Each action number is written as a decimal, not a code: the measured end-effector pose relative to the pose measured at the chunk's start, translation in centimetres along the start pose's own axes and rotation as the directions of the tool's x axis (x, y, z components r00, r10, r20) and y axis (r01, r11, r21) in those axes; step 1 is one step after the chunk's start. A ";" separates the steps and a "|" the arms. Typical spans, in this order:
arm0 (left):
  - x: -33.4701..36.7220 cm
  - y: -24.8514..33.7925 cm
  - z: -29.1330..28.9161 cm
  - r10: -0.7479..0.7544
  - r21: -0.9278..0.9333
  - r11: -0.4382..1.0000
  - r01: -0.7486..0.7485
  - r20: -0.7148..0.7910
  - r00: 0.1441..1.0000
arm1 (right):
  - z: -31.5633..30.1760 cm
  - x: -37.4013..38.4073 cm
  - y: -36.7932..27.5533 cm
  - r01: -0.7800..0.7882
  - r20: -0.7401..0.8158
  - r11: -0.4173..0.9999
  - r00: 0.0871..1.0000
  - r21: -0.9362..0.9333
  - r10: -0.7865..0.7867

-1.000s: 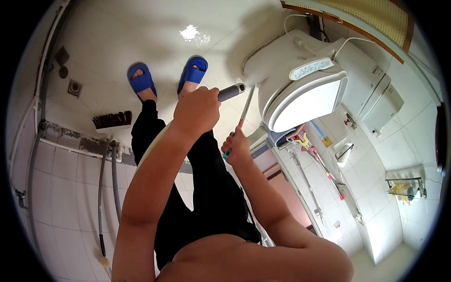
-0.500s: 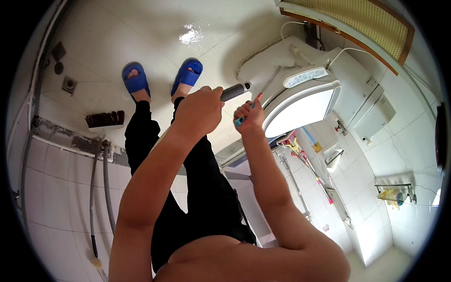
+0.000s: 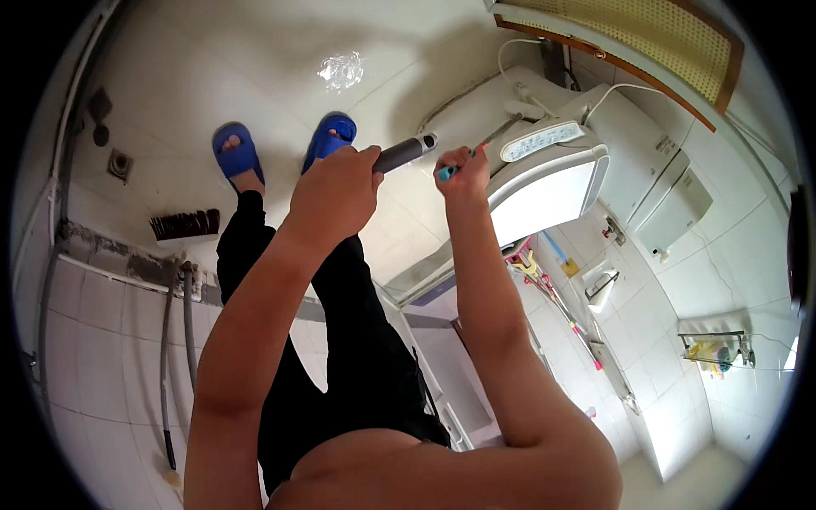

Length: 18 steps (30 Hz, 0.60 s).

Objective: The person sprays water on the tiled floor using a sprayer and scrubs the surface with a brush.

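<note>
My left hand (image 3: 336, 194) is closed round a dark grey grip (image 3: 406, 153) with a lighter end and a hanging hole; the rest of its pole is hidden behind my forearm. My right hand (image 3: 466, 172) grips a slim tool with a teal and red handle (image 3: 447, 172). Its thin grey shaft (image 3: 503, 127) slants up to a pale end low beside the toilet; I cannot make out what kind of end it is. Right of that hand stands the white toilet (image 3: 544, 200), its side control panel (image 3: 541, 141) facing up.
My blue slippers (image 3: 237, 153) stand on the tiled floor. A brown-bristled brush head (image 3: 184, 224) lies left, near a floor drain (image 3: 120, 165). Hoses (image 3: 189, 327) run along the left wall. Mops (image 3: 557, 297) lean at the right wall, below a wall rack (image 3: 716, 347).
My right hand has moved slightly up and right, pushing the tool's shaft along the toilet's side. My left hand and the grey grip have shifted a little left in view.
</note>
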<state>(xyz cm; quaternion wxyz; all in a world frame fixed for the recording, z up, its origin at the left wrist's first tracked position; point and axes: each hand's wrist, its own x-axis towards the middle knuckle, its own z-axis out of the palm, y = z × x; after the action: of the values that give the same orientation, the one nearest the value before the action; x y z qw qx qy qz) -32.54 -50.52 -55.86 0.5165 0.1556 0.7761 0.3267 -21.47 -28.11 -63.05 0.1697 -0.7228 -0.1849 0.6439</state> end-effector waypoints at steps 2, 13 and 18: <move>0.1 0.4 0.0 0.002 -0.009 1.000 -0.002 -0.008 1.000 | 1.3 0.9 -0.6 -0.058 -0.059 0.998 0.997 0.014 0.059; 0.0 0.1 0.0 -0.049 0.018 0.999 0.049 -0.010 0.999 | 1.5 5.5 -1.5 -0.147 -0.152 0.988 0.979 -0.043 0.139; -0.2 -0.1 -0.5 -0.064 0.016 0.998 0.064 -0.013 0.998 | 1.4 1.9 -2.3 -0.177 -0.051 0.984 0.983 0.021 0.178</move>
<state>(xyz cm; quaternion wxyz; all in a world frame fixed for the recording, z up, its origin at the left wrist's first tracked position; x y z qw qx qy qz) -32.87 -50.83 -55.67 0.5205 0.1328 0.7866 0.3044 -22.74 -25.16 -63.73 0.1225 -0.7518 -0.1097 0.6386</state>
